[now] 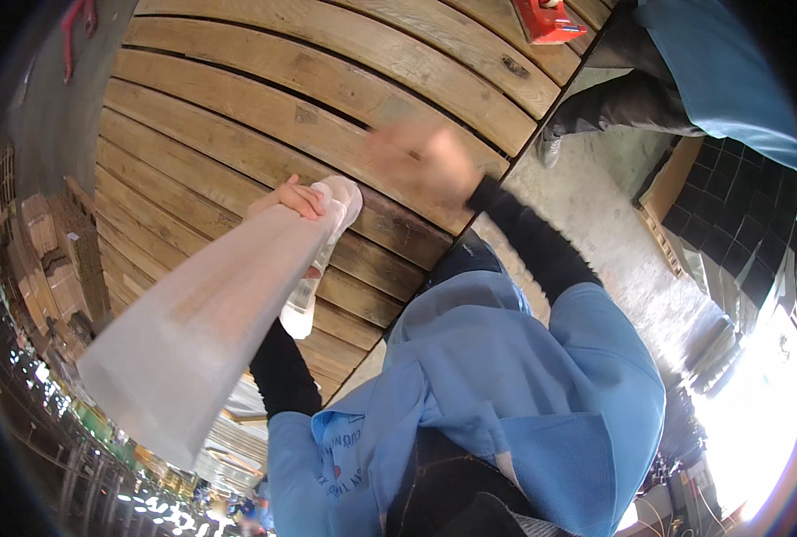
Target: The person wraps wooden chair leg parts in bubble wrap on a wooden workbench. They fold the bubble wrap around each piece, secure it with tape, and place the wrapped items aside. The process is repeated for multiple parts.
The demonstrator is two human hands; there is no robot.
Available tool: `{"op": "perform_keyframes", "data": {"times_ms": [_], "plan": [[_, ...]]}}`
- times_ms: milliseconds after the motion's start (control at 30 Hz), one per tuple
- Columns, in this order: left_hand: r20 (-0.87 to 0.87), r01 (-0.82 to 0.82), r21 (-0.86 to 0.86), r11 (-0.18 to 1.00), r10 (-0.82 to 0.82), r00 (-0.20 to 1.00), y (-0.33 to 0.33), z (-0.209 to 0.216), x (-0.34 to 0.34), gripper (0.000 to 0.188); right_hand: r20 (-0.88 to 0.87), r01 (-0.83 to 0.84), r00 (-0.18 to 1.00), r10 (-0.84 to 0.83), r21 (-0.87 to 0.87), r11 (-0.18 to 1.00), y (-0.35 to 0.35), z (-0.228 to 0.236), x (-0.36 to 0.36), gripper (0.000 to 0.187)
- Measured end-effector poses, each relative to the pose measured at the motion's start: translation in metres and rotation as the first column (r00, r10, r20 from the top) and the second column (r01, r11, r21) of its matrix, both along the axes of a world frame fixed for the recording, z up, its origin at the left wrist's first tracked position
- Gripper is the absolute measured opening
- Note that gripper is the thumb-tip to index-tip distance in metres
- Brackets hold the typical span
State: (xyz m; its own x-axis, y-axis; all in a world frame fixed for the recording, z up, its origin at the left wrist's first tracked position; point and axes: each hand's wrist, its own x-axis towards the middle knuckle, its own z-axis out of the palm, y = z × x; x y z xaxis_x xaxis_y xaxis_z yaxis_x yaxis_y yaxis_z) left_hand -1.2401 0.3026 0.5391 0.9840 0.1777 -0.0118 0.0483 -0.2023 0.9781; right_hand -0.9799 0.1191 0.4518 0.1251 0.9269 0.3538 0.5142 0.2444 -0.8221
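A long sheet of white, translucent wrapping material (192, 331) stretches from the middle of the table toward the lower left. It looks like thin foam or plastic film. My left hand (298, 199) grips its upper end, fingers folded over the edge; the sheet covers much of that hand and its wrist. Below the fingers hangs a bunched, clearer part of the same white material (304, 304). My right hand (425, 161) is in the air over the slatted wooden table (237, 98), to the right of the sheet. Motion smears its fingers, so what they hold, if anything, is unclear.
A red object with a white part (549, 22) lies at the table's far right. Beyond the right edge stands another person in blue (720, 72) and dark trousers. An open carton with black contents (720, 197) is on the floor; stacked cardboard (54, 259) stands at left.
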Motion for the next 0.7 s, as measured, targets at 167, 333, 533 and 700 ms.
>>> {"op": "perform_keyframes", "data": {"times_ms": [167,333,533,700], "plan": [[0.01,-0.013,-0.071,0.997,0.013,1.0,-0.006,0.009,0.01,0.066,0.76,0.874,-0.2,-0.618,0.423,0.238,-0.005,-0.026,0.242,0.11],[0.108,0.047,-0.037,0.998,-0.043,0.993,0.005,-0.009,-0.002,0.066,0.466,0.795,0.593,-0.657,-0.466,0.388,0.007,-0.019,0.277,0.1],[0.123,0.064,-0.079,0.995,-0.054,0.991,0.006,-0.012,0.01,0.065,0.484,0.975,0.188,-0.855,-0.197,0.103,-0.003,-0.036,0.097,0.082],[0.124,0.099,-0.067,0.993,-0.09,0.988,0.012,-0.009,0.009,0.065,0.434,0.856,0.469,-0.769,-0.436,0.276,-0.026,-0.028,-0.014,0.082]]}}
